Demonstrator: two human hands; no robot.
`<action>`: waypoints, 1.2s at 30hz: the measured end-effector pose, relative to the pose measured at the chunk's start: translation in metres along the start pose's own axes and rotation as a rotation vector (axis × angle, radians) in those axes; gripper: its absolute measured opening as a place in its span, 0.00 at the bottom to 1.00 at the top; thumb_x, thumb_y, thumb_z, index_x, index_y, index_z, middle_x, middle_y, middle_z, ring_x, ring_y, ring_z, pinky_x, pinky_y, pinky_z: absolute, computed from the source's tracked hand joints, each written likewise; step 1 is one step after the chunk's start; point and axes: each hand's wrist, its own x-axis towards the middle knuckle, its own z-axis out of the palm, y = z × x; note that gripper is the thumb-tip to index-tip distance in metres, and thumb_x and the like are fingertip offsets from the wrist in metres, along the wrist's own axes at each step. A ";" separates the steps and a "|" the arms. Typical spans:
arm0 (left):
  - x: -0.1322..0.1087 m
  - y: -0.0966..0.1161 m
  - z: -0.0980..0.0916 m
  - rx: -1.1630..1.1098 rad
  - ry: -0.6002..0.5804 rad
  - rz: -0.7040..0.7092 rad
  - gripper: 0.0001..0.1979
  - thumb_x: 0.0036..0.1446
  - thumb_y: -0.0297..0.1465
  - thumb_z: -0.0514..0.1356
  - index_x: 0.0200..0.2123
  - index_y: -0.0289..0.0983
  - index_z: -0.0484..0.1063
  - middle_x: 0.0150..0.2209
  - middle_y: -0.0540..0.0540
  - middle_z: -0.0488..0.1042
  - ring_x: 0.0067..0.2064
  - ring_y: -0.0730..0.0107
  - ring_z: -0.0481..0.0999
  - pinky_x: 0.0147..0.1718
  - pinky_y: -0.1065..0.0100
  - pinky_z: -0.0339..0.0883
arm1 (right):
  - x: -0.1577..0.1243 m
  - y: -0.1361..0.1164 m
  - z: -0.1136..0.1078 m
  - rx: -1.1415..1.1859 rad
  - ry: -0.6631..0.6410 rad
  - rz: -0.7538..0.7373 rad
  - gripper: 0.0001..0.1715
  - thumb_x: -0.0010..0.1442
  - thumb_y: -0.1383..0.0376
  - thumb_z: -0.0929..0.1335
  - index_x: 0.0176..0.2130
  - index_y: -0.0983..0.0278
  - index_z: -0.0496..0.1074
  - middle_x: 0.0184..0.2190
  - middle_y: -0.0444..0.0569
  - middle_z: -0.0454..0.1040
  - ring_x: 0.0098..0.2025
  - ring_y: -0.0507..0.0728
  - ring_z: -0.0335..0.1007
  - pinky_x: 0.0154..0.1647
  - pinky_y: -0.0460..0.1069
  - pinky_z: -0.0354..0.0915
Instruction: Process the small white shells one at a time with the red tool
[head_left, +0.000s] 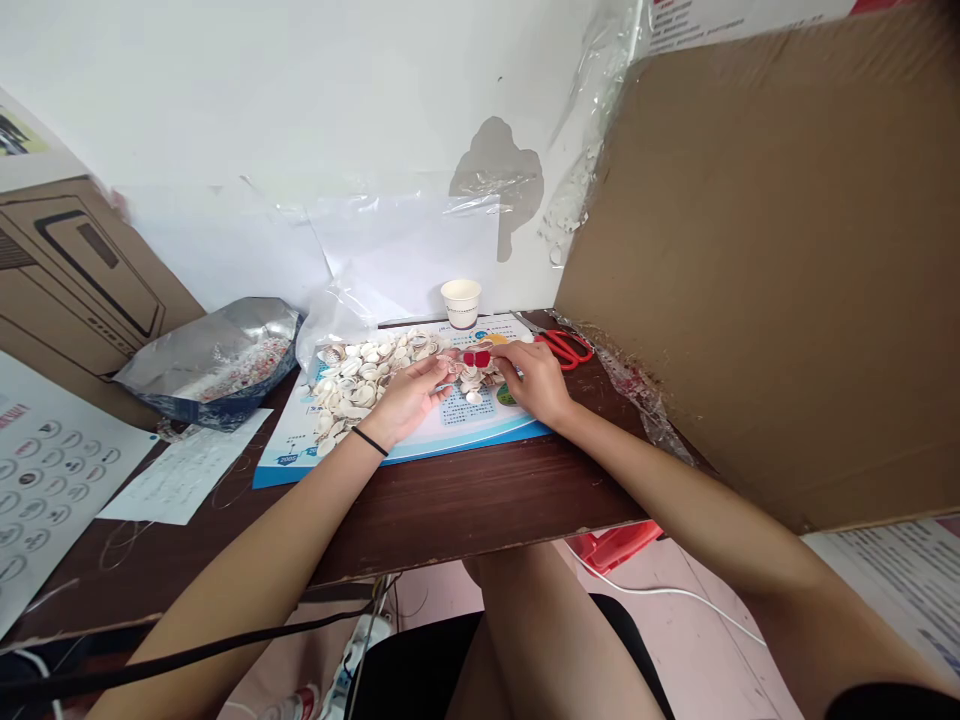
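Bare forearms point(255, 530) crossed a dark wooden desk point(465, 500). Left hand point(405, 398) lay spread wide against cream seashells point(356, 378), heaped at frame centre on a printed board point(480, 432); right hand point(531, 380) curved narrowly at a small red bow point(476, 358), grip unclear. Those shells looked light and brittle, safest pinched by the rim.

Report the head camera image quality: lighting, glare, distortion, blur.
Head view: soft, even lighting without harsh shadows; glare on the crinkled silver foil bag and clear plastic sheet; wide-angle distortion stretches the bare left forearm and bare right forearm; small white seashells show no obvious blur.
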 end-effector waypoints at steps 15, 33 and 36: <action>0.000 0.000 -0.005 0.135 -0.212 -0.036 0.15 0.44 0.39 0.73 0.30 0.34 0.78 0.36 0.43 0.78 0.42 0.67 0.75 0.47 0.63 0.67 | 0.005 -0.008 -0.017 -0.152 -0.022 -0.135 0.15 0.68 0.67 0.60 0.43 0.61 0.76 0.39 0.50 0.80 0.40 0.57 0.72 0.42 0.52 0.56; 0.001 -0.002 -0.009 0.187 -0.252 -0.068 0.16 0.46 0.39 0.72 0.36 0.35 0.78 0.35 0.45 0.78 0.41 0.67 0.76 0.46 0.64 0.68 | 0.003 -0.005 -0.010 -0.127 -0.072 -0.096 0.13 0.67 0.68 0.62 0.43 0.62 0.76 0.39 0.51 0.80 0.40 0.57 0.75 0.41 0.50 0.64; 0.000 -0.002 -0.008 0.201 -0.246 -0.069 0.16 0.46 0.39 0.72 0.36 0.35 0.78 0.35 0.46 0.78 0.42 0.67 0.76 0.46 0.63 0.68 | 0.003 -0.007 -0.011 -0.055 -0.044 -0.111 0.14 0.67 0.67 0.62 0.44 0.62 0.76 0.40 0.52 0.80 0.41 0.57 0.75 0.43 0.50 0.66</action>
